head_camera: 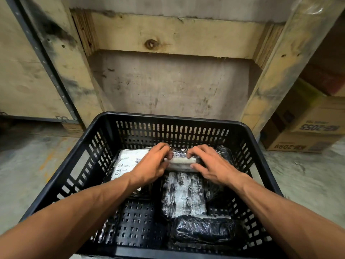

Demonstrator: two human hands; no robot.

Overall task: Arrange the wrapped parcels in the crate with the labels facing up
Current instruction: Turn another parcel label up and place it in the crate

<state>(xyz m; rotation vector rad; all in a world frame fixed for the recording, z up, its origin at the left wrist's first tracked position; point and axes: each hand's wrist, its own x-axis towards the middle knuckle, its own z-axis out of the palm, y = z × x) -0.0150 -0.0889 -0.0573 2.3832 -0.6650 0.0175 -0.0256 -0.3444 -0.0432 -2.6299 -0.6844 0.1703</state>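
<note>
A black slotted plastic crate (175, 118) stands on the floor in front of me. Both hands reach into its far half and grip one small wrapped parcel (180, 161), tilted on edge with a pale side toward me. My left hand (152, 164) curls over its left end and my right hand (211, 164) over its right end. A parcel with a white printed label facing up (127, 161) lies at the far left. Another label-up parcel (183, 195) lies in the middle. A black-wrapped parcel (202, 230) lies at the near right, no label showing.
A wooden pallet structure (168, 34) rises right behind the crate. Stacked cardboard boxes (306, 131) stand on the floor at the right. Bare perforated crate floor (136, 221) shows at the near left. Another dark parcel (224, 152) sits at the far right corner.
</note>
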